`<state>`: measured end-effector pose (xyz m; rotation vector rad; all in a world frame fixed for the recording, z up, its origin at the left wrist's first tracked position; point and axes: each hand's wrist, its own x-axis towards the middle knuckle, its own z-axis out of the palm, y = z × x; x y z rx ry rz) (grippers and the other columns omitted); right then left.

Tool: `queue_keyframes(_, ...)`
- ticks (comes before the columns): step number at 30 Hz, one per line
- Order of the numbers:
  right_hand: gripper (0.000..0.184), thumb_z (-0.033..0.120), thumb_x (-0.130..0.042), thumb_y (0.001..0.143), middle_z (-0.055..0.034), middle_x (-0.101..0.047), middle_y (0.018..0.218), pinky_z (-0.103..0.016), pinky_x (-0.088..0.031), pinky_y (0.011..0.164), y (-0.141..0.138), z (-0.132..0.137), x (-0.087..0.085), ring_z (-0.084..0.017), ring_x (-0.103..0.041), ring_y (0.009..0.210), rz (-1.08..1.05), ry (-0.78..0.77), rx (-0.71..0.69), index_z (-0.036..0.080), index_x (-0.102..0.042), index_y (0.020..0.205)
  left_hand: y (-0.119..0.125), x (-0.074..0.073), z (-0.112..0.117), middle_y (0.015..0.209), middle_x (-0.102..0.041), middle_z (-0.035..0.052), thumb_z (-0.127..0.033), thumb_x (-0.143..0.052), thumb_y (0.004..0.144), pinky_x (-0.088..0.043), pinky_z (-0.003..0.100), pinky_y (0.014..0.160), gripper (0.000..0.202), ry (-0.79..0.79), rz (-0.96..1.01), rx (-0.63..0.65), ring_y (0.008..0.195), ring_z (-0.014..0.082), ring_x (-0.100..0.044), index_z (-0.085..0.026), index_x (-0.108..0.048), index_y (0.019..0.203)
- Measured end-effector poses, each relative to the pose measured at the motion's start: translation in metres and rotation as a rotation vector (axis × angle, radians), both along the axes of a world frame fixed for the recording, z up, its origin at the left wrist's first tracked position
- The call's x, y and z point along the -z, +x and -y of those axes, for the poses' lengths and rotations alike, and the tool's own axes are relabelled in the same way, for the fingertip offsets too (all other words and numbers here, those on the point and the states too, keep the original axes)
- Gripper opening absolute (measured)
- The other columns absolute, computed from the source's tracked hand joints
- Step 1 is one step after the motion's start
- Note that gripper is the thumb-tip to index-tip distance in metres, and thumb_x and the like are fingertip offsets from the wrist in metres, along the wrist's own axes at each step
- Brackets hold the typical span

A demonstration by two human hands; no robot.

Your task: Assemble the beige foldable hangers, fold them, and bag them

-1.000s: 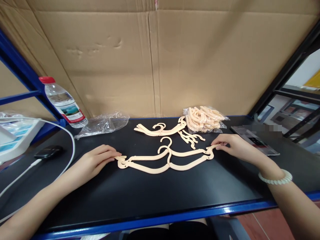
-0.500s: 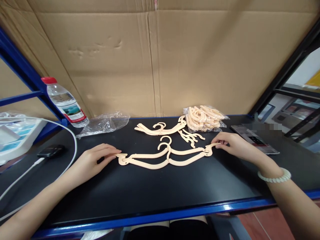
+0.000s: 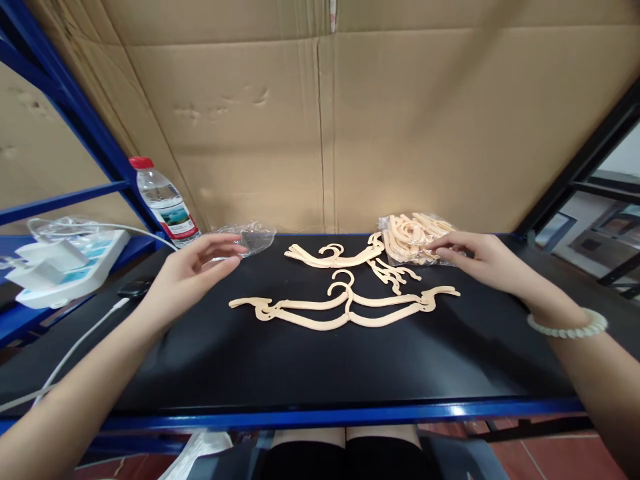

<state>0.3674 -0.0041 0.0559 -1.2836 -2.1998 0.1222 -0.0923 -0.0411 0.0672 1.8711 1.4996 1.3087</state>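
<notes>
A cream plastic hanger [image 3: 345,309], unfolded wide, lies flat in the middle of the black tabletop [image 3: 310,363]. Neither hand touches it. My left hand [image 3: 193,272] hovers open above the table, its fingers reaching toward an empty clear plastic bag [image 3: 249,238]. My right hand [image 3: 475,257], fingers spread, rests at the edge of a clear bag of folded cream hangers [image 3: 411,237]. Behind the open hanger lie another folded hanger [image 3: 334,256] and a few loose hanger parts [image 3: 393,273].
A water bottle with a red cap [image 3: 165,203] stands at the back left beside a blue shelf post [image 3: 75,107]. A white power strip [image 3: 65,270], a white cable [image 3: 83,340] and a small black device [image 3: 134,287] lie to the left. Cardboard [image 3: 320,120] walls the back.
Both hands let go of the open hanger's ends and lifted away: the left toward the empty bag, the right toward the bag of hangers. The camera shifted, so the scene sits further right.
</notes>
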Motion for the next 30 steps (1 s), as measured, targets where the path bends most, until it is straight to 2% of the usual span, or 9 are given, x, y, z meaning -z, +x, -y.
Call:
queue_keyframes(3, 0.028, 0.040, -0.049, 0.090, -0.0063, -0.074, 0.092, -0.035, -0.048, 0.074, -0.021, -0.019, -0.016, -0.022, -0.065, 0.080, 0.059, 0.038, -0.037, 0.022, -0.070, 0.094, 0.018, -0.016, -0.015, 0.105, -0.073, 0.0052, -0.043, -0.069, 0.076, -0.050, 0.043, 0.097, 0.039, -0.029, 0.007, 0.077, 0.105, 0.0267, -0.066, -0.025, -0.064, 0.110)
queue_keyframes(5, 0.027, 0.039, -0.050, 0.089, -0.0057, -0.073, 0.088, -0.035, -0.047, 0.074, -0.034, -0.033, -0.020, -0.022, -0.065, 0.077, 0.092, 0.038, -0.052, 0.022, -0.071, 0.092, 0.029, -0.020, -0.031, 0.108, -0.072, 0.0076, -0.042, -0.067, 0.077, -0.051, 0.044, 0.094, 0.040, -0.070, -0.058, 0.159, 0.104, 0.0266, -0.066, -0.022, -0.063, 0.111)
queue_keyframes(7, 0.025, 0.036, -0.051, 0.088, -0.0061, -0.072, 0.085, -0.035, -0.046, 0.072, -0.046, -0.046, -0.017, -0.022, -0.064, 0.075, 0.111, 0.029, -0.045, 0.021, -0.071, 0.090, 0.035, -0.016, -0.046, 0.109, -0.072, 0.0100, -0.042, -0.065, 0.077, -0.051, 0.044, 0.093, 0.039, -0.063, -0.152, 0.211, 0.104, 0.0261, -0.066, -0.018, -0.064, 0.108)
queue_keyframes(10, 0.026, 0.032, -0.049, 0.089, -0.0060, -0.071, 0.082, -0.033, -0.044, 0.067, -0.052, -0.055, -0.004, -0.020, -0.061, 0.071, 0.109, 0.013, -0.048, 0.019, -0.071, 0.091, 0.036, -0.001, -0.059, 0.106, -0.072, 0.0102, -0.043, -0.058, 0.079, -0.052, 0.043, 0.088, 0.038, 0.002, -0.277, 0.181, 0.100, 0.0249, -0.066, -0.017, -0.063, 0.108)
queue_keyframes(14, 0.026, 0.032, -0.049, 0.088, -0.0046, -0.070, 0.075, -0.029, -0.042, 0.057, -0.044, -0.052, 0.013, -0.017, -0.059, 0.063, 0.101, -0.031, -0.057, 0.018, -0.071, 0.088, 0.024, 0.017, -0.057, 0.100, -0.073, 0.0086, -0.041, -0.058, 0.077, -0.054, 0.041, 0.081, 0.035, 0.004, -0.337, 0.168, 0.091, 0.0245, -0.068, -0.019, -0.064, 0.103)
queue_keyframes(17, 0.026, 0.031, -0.049, 0.088, -0.0051, -0.070, 0.074, -0.029, -0.041, 0.056, -0.038, -0.047, 0.019, -0.017, -0.058, 0.061, 0.087, -0.029, -0.035, 0.017, -0.071, 0.087, 0.016, 0.021, -0.054, 0.100, -0.073, 0.0085, -0.040, -0.056, 0.079, -0.053, 0.041, 0.082, 0.033, 0.008, -0.359, 0.141, 0.093, 0.0247, -0.067, -0.019, -0.064, 0.103)
queue_keyframes(21, 0.022, 0.025, -0.050, 0.088, -0.0051, -0.072, 0.081, -0.031, -0.045, 0.062, -0.045, -0.043, 0.023, -0.018, -0.062, 0.068, 0.100, -0.018, -0.055, 0.018, -0.071, 0.089, 0.016, 0.022, -0.055, 0.105, -0.072, 0.0089, -0.040, -0.055, 0.081, -0.053, 0.041, 0.084, 0.032, 0.011, -0.367, 0.128, 0.096, 0.0242, -0.067, -0.019, -0.064, 0.103)
queue_keyframes(26, 0.021, 0.016, -0.050, 0.088, -0.0058, -0.073, 0.085, -0.031, -0.049, 0.066, -0.067, -0.039, 0.027, -0.019, -0.064, 0.074, 0.142, 0.016, -0.133, 0.018, -0.071, 0.091, 0.024, 0.028, -0.054, 0.107, -0.072, 0.0073, -0.038, -0.055, 0.082, -0.053, 0.040, 0.088, 0.029, 0.019, -0.376, 0.176, 0.096, 0.0222, -0.067, -0.020, -0.065, 0.102)
queue_keyframes(30, 0.020, 0.015, -0.055, 0.088, -0.0086, -0.071, 0.100, -0.038, -0.049, 0.084, -0.085, -0.047, 0.026, -0.023, -0.063, 0.094, 0.187, 0.073, -0.223, 0.017, -0.070, 0.100, 0.028, 0.032, -0.053, 0.106, -0.072, 0.0074, -0.036, -0.055, 0.083, -0.053, 0.041, 0.089, 0.027, 0.023, -0.384, 0.200, 0.095, 0.0224, -0.066, -0.020, -0.065, 0.101)
